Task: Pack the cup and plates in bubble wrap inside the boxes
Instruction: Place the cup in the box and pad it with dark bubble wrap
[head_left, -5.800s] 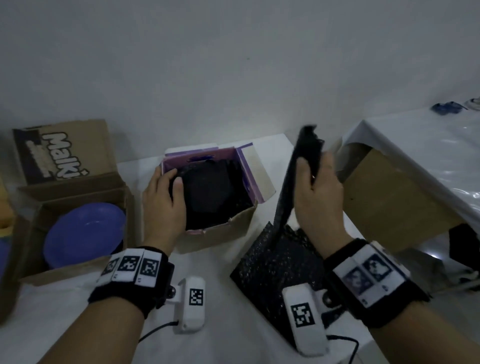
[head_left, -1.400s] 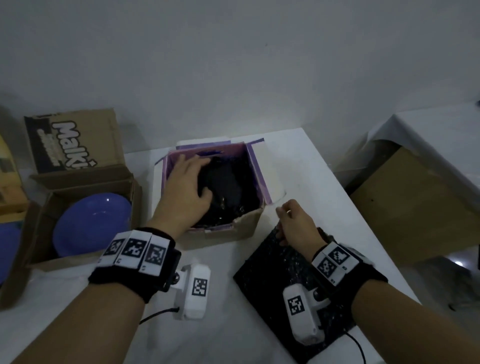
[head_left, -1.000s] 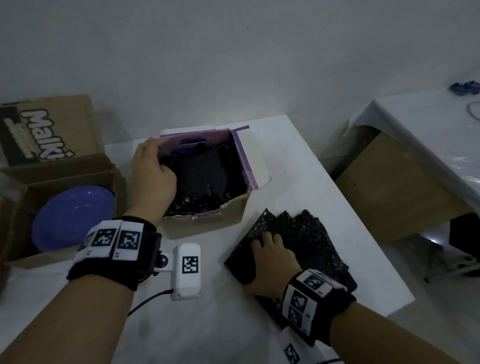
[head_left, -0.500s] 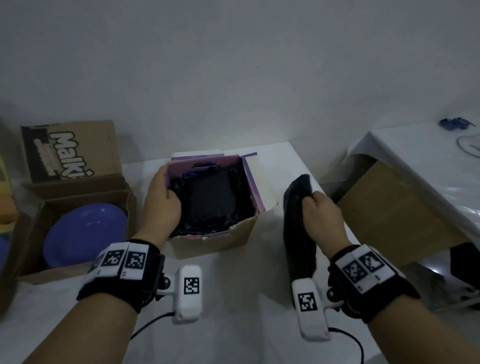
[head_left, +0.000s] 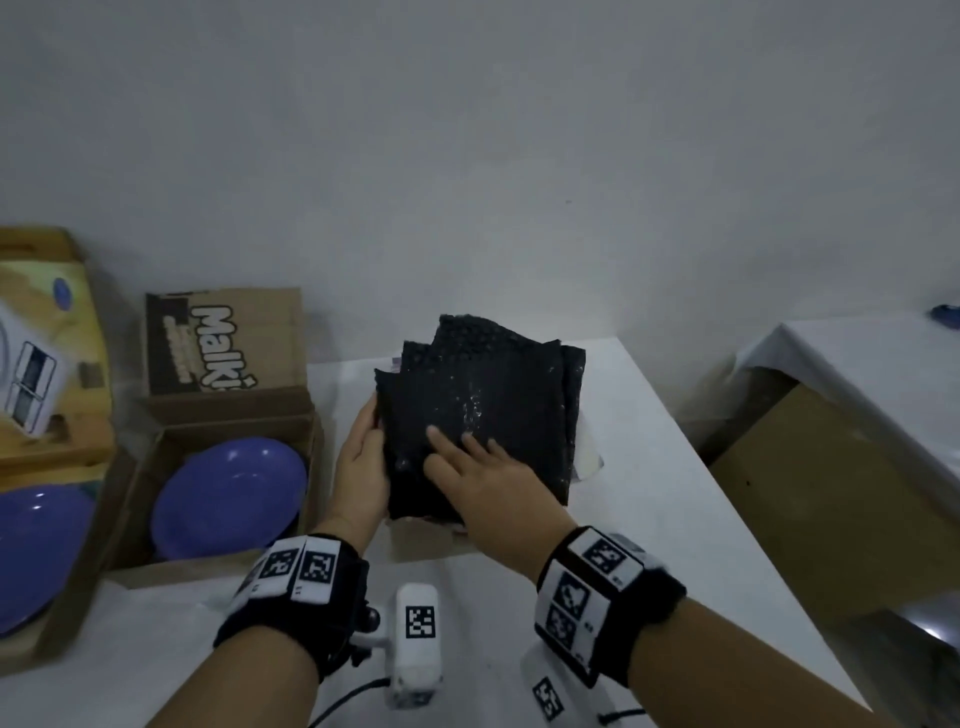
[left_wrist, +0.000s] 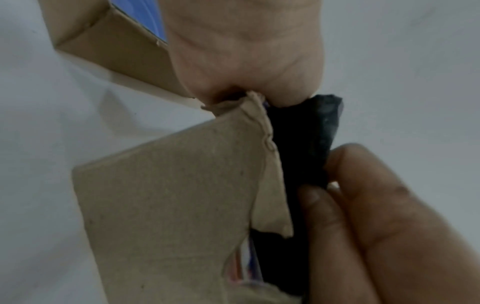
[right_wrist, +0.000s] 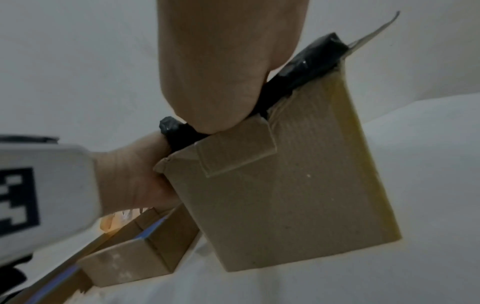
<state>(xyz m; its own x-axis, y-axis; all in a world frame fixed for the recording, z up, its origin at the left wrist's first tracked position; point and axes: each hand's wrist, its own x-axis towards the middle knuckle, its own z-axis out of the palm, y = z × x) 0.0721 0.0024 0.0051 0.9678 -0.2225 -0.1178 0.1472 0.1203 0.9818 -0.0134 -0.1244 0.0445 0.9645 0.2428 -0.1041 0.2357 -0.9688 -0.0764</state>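
A folded stack of black bubble wrap (head_left: 483, 405) lies over the small cardboard box (head_left: 421, 538) and hides its inside. My left hand (head_left: 371, 431) grips the wrap's left edge against the box side, thumb on top. My right hand (head_left: 452, 447) presses flat on the wrap with straight fingers. The left wrist view shows the wrap's edge (left_wrist: 303, 154) above the box wall (left_wrist: 168, 205). The right wrist view shows the wrap (right_wrist: 311, 55) squeezed on the box rim (right_wrist: 285, 185). One blue plate (head_left: 228, 499) sits in the box on the left, another blue plate (head_left: 36, 551) further left.
The brown "Malki" box (head_left: 223, 338) stands open at the left, with a yellow carton (head_left: 47, 332) behind it. The white table (head_left: 649, 493) ends close to the right of the small box. A second covered table (head_left: 857, 374) stands beyond, with brown cardboard (head_left: 831, 493) under it.
My right hand lifted the folded wrap off the table and laid it over the small box, then flattened on it. My left hand shifted from the box rim to the wrap's edge.
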